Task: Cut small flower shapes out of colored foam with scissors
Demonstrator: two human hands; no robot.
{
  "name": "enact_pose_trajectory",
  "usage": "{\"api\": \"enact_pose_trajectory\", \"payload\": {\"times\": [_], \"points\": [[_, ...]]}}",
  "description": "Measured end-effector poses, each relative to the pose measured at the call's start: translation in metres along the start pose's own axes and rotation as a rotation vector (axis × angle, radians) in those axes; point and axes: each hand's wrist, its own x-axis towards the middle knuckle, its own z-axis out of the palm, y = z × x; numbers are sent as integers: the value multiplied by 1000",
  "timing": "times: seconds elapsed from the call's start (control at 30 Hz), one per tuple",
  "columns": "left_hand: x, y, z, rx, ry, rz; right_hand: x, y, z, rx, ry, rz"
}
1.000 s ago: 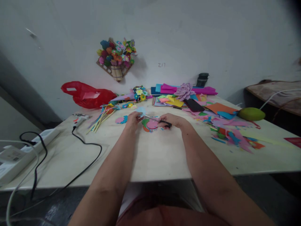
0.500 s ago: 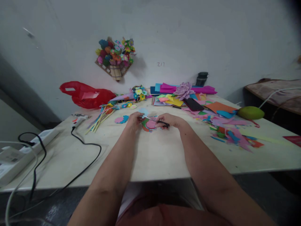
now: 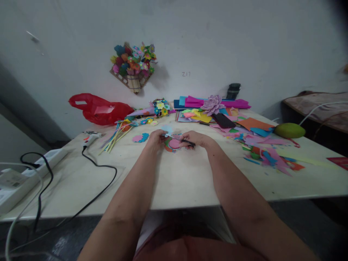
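Observation:
My right hand [image 3: 191, 139] is closed around the black handles of a pair of scissors [image 3: 174, 137]. Their metal blades point left, reaching my left hand [image 3: 157, 137]. Between the fingers of that hand, pinched at the blade tips, is a light blue piece of paper [image 3: 166, 129]. Below the blades lie pink, orange and green paper cutouts [image 3: 174, 144] on the white table [image 3: 185, 177]. Left of my left hand rest a pink flower cutout [image 3: 137, 138] and a blue flower cutout [image 3: 145, 137].
A glue gun [image 3: 91, 138] with a black cord lies left, near a white power strip [image 3: 51, 157]. Behind are a red plastic bag [image 3: 100, 108] and a paper flower bouquet [image 3: 161, 107]. Paper scraps [image 3: 272, 157], a phone [image 3: 223, 120] and a green mango-shaped object [image 3: 290, 130] occupy the right.
The light blue paper and the scissors' blades have shifted very slightly between my hands. Both hands stay almost in the same place.

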Motion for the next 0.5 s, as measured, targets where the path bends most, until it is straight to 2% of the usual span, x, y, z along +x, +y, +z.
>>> {"api": "enact_pose_trajectory", "payload": {"times": [0.5], "points": [[-1, 2, 1, -6, 10, -34, 0, -2, 0, -27, 4, -22]]}}
